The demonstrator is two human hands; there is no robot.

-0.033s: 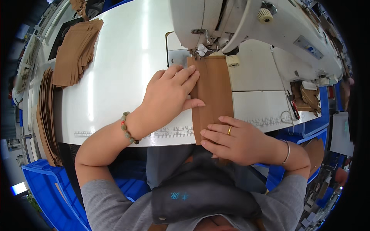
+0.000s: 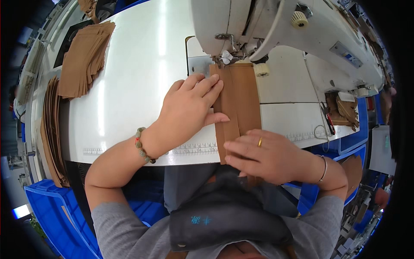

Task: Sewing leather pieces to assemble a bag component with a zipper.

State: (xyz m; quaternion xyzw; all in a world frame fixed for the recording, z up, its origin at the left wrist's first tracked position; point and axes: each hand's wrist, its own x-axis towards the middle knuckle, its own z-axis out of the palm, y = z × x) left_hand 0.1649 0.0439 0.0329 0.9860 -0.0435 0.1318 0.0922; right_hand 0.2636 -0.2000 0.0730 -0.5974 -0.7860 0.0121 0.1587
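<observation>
Nothing has shifted: left hand [image 2: 189, 110] and right hand [image 2: 269, 155] press flat, unclenched, on the brown strip [image 2: 241, 99] under the sewing machine [image 2: 276, 26]. Stitching seems underway; feeding needs steady guiding.

Your left hand [image 2: 187, 112] is lying flat, palm down, fingers [image 2: 207, 86] stretching forward and slightly to the right, thumb pointing out to the right. Your left wrist is wearing a bead bracelet, and the bare forearm is bending back toward your body at the elbow. Your right hand [image 2: 267, 155] is resting palm down nearer your body, fingers [image 2: 241, 144] pointing left and lightly curling, a ring showing on one finger. A thin bangle is circling your right wrist, and that forearm is coming in from the right
</observation>
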